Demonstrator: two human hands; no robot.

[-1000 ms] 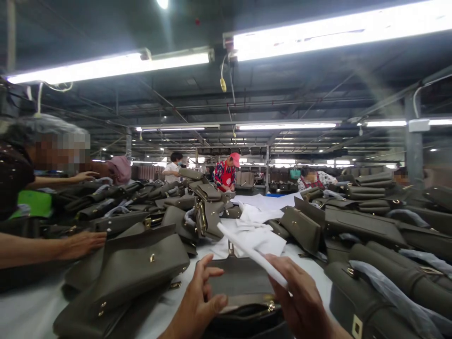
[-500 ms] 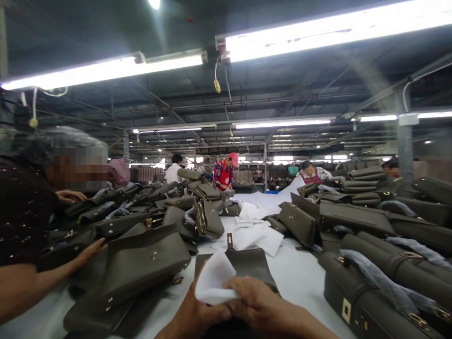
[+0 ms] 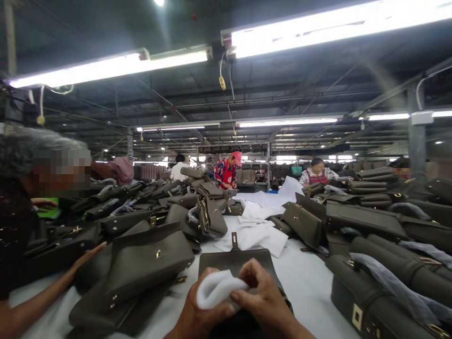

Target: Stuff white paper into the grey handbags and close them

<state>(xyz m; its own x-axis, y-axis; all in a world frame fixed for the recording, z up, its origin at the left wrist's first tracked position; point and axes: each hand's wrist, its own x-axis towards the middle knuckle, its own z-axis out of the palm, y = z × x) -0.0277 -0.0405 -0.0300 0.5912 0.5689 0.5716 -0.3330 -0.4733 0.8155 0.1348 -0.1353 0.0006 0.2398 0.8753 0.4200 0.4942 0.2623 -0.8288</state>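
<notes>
A white foam sheet point(image 3: 219, 288), bent into a loose roll, is held at the lower middle. My left hand point(image 3: 203, 308) wraps round its left side, thumb in front. My right hand point(image 3: 259, 294) pinches its right end between thumb and fingers. Just beneath and behind my hands is a dark olive handbag point(image 3: 236, 260), its flap laid back and a gold clasp plate at the flap's tip. The bag's lower body is partly hidden by my hands and wrists.
Olive handbags point(image 3: 151, 259) are heaped on the left, and more handbags point(image 3: 374, 282) with plastic-wrapped handles on the right. Loose white sheets point(image 3: 261, 235) lie beyond my bag on the white table point(image 3: 307, 278). A co-worker's arm point(image 3: 56, 287) reaches in from the left; others stand farther back.
The foam sheet is curled into a tighter roll. My right hand has shifted up and now pinches its right end. The co-worker on the left has moved slightly left in view.
</notes>
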